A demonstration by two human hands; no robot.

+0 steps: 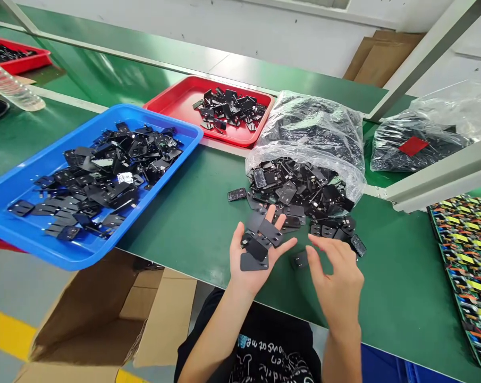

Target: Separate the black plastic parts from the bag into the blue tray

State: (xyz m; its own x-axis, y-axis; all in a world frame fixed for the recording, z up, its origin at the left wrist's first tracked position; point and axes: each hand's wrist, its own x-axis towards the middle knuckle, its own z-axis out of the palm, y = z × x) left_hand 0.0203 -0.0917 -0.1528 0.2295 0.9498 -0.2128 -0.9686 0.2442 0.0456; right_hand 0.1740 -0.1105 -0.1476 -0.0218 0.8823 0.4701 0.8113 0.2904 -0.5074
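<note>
My left hand [250, 266] is palm up with its fingers spread, and several small flat black plates [256, 248] lie loosely across the palm and fingers. To its right, my right hand [338, 271] hovers over the table. Its thumb and forefinger are a little apart, and I see nothing between them. One black plate [300, 259] lies on the table just left of my right thumb. Beyond both hands, a pile of black plates [300, 186] spills from the mouth of a clear plastic bag [315, 122]; some have small metal pins or a glossy face.
A blue tray [192, 135] of black parts stands at left, a red tray [172, 98] behind it. Another filled bag [419, 141] lies by the metal frame post. Circuit boards [467, 266] stand in rows at right. An open cardboard box [168, 308] sits below the table edge.
</note>
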